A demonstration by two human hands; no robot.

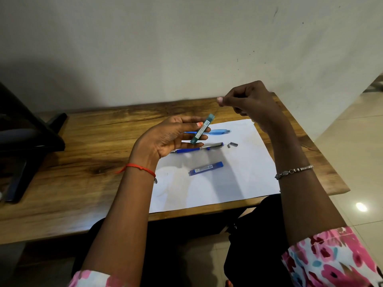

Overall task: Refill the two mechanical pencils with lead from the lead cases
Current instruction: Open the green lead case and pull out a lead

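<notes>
My left hand (pixel 165 139) holds a teal lead case (pixel 202 129) tilted, its top end up and to the right. My right hand (pixel 246 102) is raised above the table with thumb and finger pinched together; whether a lead is between them is too fine to see. On the white paper (pixel 238 183) lie a light blue mechanical pencil (pixel 219 132), a silver and dark blue mechanical pencil (pixel 199 149) with its small cap pieces (pixel 232 144) off beside its end, and a dark blue lead case (pixel 206 168).
The paper lies on a wooden table (pixel 93 162) against a pale wall. A black stand-like object (pixel 27 139) sits at the table's left end. Tiled floor shows to the right.
</notes>
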